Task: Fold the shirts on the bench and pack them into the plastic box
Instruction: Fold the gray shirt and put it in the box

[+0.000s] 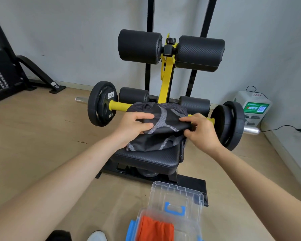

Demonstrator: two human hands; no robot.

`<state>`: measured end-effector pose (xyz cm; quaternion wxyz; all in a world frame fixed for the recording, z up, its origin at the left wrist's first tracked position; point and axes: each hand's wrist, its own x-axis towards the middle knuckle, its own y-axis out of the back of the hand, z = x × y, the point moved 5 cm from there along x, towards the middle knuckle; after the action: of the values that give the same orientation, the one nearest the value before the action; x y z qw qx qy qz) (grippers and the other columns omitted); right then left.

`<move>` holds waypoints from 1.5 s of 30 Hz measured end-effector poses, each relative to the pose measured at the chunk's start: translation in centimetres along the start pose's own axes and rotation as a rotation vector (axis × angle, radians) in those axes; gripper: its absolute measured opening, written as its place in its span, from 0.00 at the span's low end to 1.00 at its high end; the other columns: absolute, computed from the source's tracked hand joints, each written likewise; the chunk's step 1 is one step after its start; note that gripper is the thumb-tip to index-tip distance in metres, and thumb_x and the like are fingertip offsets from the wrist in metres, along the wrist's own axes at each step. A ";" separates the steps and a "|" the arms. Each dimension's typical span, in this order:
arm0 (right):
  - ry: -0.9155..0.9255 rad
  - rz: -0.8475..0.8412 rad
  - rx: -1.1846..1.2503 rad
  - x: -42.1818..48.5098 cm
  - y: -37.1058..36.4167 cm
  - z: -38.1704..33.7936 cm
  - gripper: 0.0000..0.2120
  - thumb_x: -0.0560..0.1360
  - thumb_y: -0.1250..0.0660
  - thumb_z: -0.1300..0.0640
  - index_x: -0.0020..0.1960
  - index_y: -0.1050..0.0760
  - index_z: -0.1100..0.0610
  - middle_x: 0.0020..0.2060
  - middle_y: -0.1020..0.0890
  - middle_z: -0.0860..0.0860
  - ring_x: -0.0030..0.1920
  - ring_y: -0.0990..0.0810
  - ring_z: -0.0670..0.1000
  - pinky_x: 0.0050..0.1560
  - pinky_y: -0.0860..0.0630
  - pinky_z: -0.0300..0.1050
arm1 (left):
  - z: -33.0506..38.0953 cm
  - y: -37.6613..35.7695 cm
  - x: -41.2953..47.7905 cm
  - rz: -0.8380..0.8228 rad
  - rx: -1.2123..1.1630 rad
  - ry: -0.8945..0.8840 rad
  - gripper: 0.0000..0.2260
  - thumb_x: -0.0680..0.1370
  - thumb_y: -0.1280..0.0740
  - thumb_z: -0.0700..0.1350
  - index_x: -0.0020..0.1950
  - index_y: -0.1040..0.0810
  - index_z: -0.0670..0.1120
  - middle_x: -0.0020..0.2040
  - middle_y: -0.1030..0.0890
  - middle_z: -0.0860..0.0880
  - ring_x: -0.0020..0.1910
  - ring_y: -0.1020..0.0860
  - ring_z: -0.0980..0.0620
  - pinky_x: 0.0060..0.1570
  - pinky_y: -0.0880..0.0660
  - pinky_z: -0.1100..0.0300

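We are at the folding step with the dark patterned shirt point(156, 136). Our left grip point(135, 125) has its thumb and fingers curled round one end of a doubled-over fold, and our right grip point(201, 131) pinches the other end, so the fold is stretched between the two. Neither grip is spread open; both have cloth in them. The rest of the shirt lies bunched beneath the grips on the padded black surface point(146, 160), with one edge hanging off the side under the right grip.

The plastic box point(141, 216) sits on the floor on our side of both grips, below the right one, with its clear lid point(177, 195) tipped back. An orange shirt point(155, 228) is already packed inside, so we judge the task partly done.

Next, we judge, the fold wants laying down flat and the loose edge gathering in. After that comes another fold, small enough to fit the box. The thin, slack cloth may slide apart if we lift it unevenly.
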<state>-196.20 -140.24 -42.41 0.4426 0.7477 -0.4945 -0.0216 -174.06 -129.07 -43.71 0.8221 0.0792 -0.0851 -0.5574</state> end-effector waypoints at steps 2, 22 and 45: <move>-0.065 -0.163 -0.008 -0.6 -0.1 0.9 0.22 0.68 0.26 0.63 0.60 0.18 0.50 0.51 0.23 0.53 0.46 0.23 0.51 0.52 0.25 0.42 | -0.3 -0.3 -0.2 -0.009 0.066 0.006 0.15 0.74 0.26 0.40 0.57 0.15 0.56 0.33 0.23 0.41 0.39 0.24 0.46 0.52 0.24 0.54; -0.234 -0.252 0.101 -0.9 -4.6 2.1 0.25 0.74 0.27 0.56 0.69 0.26 0.49 0.53 0.24 0.49 0.54 0.24 0.50 0.58 0.28 0.42 | -0.7 3.8 -3.4 0.226 0.978 -0.371 0.09 0.75 0.28 0.52 0.54 0.15 0.55 0.54 0.22 0.55 0.55 0.25 0.51 0.49 0.25 0.54; -0.539 -0.133 0.583 -1.0 -3.2 4.0 0.23 0.69 0.24 0.66 0.63 0.22 0.58 0.53 0.17 0.54 0.51 0.17 0.54 0.50 0.21 0.48 | -4.1 -3.4 -2.8 -0.387 1.227 -0.214 0.29 0.78 0.49 0.71 0.78 0.49 0.69 0.82 0.50 0.57 0.78 0.51 0.49 0.74 0.51 0.46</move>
<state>-196.26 -141.70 -47.42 0.0640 0.8398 -0.5289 -0.1042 -177.20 -127.55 -48.57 0.4996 0.4920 -0.4534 -0.5503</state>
